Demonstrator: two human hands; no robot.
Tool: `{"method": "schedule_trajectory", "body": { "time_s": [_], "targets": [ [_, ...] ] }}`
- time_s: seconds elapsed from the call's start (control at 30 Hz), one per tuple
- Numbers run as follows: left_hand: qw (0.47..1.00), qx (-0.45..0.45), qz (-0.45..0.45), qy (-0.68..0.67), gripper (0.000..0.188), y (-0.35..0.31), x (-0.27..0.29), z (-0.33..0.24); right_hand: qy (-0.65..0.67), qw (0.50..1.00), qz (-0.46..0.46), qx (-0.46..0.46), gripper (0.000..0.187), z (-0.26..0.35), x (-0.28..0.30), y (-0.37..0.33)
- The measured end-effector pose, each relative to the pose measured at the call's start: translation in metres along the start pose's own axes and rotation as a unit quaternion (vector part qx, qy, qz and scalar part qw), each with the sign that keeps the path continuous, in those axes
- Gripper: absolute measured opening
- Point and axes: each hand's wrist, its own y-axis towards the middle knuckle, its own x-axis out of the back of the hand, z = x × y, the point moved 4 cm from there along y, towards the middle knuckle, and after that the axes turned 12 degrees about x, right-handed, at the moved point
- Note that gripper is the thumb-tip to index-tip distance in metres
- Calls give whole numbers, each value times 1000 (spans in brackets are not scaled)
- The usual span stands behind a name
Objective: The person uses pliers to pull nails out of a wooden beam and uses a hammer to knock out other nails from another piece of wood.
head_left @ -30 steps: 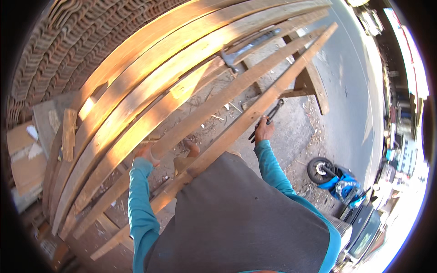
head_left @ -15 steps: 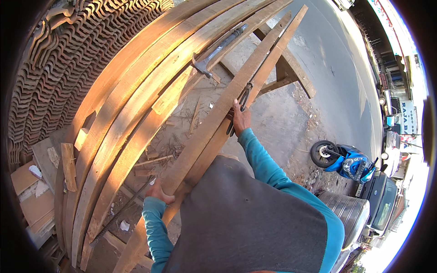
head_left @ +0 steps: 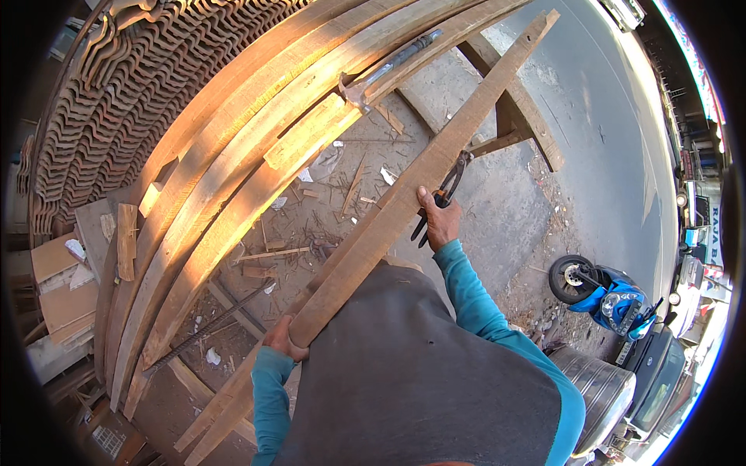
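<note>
1. Plank (head_left: 443,159): one, brown, long; held slantwise before the body; its far end passed over the trestle (head_left: 533,128); whether contact is made there cannot be told.
2. Left hand (head_left: 286,339): fingers closed about the plank's near end; fingertips partly hidden.
3. Right hand (head_left: 440,220): fingers curled tightly round the pliers (head_left: 451,183); thumb laid against the plank's edge, roughly midway along.
4. Hammer (head_left: 398,59): laid on the beams (head_left: 233,147); well apart from both hands.
5. Handling, as judged: weight best borne firmly by the left hand, since the right grip is shared with a tool; pliers best angled clear of the wood; far end to be watched, as a slight twist near the body would probably be magnified there; edges best not slid through bare fingers, splinters being likely.
</note>
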Motion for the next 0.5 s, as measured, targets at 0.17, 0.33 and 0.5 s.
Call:
{"method": "schedule_trajectory", "body": {
  "time_s": [0.17, 0.33, 0.5],
  "targets": [
    [998, -63, 13, -11, 88, 10, -82, -17, -97, 995, -36, 3, 48, -5, 55, -3],
    [998, -35, 15, 55, 81, -7, -100, -55, 57, 996, -30, 55, 42, -37, 102, -5],
    [997, -29, -66, 32, 83, -2, -145, -33, -184, 983, -10, -10, 54, -73, 113, -12]
  ]
}}
